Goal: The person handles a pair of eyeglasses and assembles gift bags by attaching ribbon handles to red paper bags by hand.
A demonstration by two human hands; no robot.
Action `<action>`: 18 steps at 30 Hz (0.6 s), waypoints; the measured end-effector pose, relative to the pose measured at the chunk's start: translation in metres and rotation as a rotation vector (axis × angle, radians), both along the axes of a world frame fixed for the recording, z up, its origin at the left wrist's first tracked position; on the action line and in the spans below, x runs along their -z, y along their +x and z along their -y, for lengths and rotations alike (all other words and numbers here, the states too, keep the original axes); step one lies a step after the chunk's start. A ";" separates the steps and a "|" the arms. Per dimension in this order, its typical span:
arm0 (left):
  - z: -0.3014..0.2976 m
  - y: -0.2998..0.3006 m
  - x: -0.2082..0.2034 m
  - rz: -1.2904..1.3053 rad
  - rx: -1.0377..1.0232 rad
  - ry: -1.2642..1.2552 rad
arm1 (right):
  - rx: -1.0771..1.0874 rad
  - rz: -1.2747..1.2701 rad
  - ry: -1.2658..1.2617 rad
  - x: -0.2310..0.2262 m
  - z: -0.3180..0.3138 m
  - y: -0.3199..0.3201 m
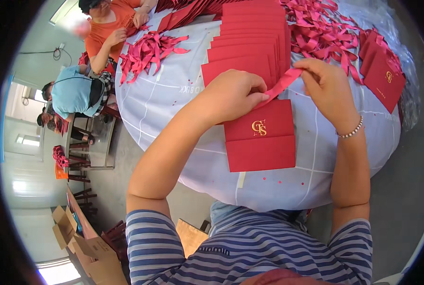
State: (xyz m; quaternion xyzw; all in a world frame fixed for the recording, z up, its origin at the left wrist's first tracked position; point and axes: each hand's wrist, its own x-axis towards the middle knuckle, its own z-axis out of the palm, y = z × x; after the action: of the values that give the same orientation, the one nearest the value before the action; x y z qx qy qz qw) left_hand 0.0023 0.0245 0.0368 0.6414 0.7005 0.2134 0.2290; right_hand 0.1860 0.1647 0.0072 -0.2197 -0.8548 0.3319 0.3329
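Your left hand (233, 95) and right hand (327, 85) each pinch one end of a pink-red ribbon strip (282, 84), both grips narrow and closed on it, just above the red card (262, 137) with a gold emblem. That card lies at the near end of a row of overlapping red cards (250, 42) on the round surface (174, 90). A heap of ribbon bows (147, 50) lies to your left, another person's hand (117, 37) beside it.
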 end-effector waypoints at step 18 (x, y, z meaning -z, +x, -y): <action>-0.019 -0.021 0.008 0.313 0.061 -0.222 | -0.490 -0.700 -0.832 -0.012 0.019 -0.006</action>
State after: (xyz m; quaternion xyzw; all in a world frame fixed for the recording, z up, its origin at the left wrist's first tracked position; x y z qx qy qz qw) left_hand -0.0188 0.0431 0.0292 0.5920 0.6559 0.2248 0.4108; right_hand 0.1805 0.1461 0.0191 -0.0056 -0.5183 0.7587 0.3946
